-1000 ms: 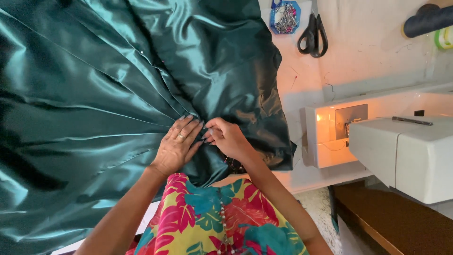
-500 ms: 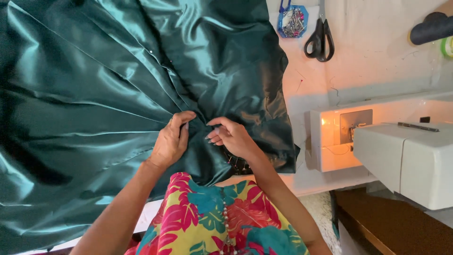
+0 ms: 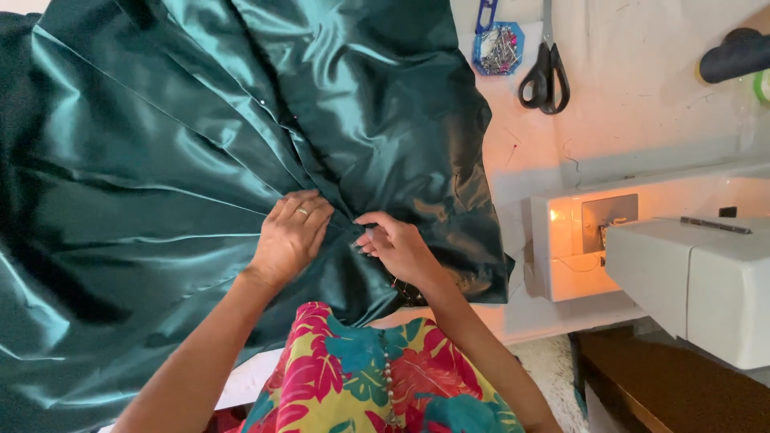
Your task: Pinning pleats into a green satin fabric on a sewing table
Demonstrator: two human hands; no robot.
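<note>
A large piece of shiny dark teal satin fabric (image 3: pixel 176 160) lies spread over the white table, folded into pleats that meet near my hands. My left hand (image 3: pixel 290 238), with a ring on one finger, presses flat on the pleats, fingers together. My right hand (image 3: pixel 397 247) is just to the right of it, fingertips pinching the fabric at the point where the folds gather. The two hands nearly touch.
A white sewing machine (image 3: pixel 666 256) with its lamp lit stands at the right. Black-handled scissors (image 3: pixel 544 76) and a blue dish of pins (image 3: pixel 497 48) lie on the white table (image 3: pixel 642 120) at the back. A dark object (image 3: pixel 734 54) sits at the far right.
My left hand has flattened on the pleats after curling half a second ago. My right hand stays at the gather point. The view has shifted slightly.
</note>
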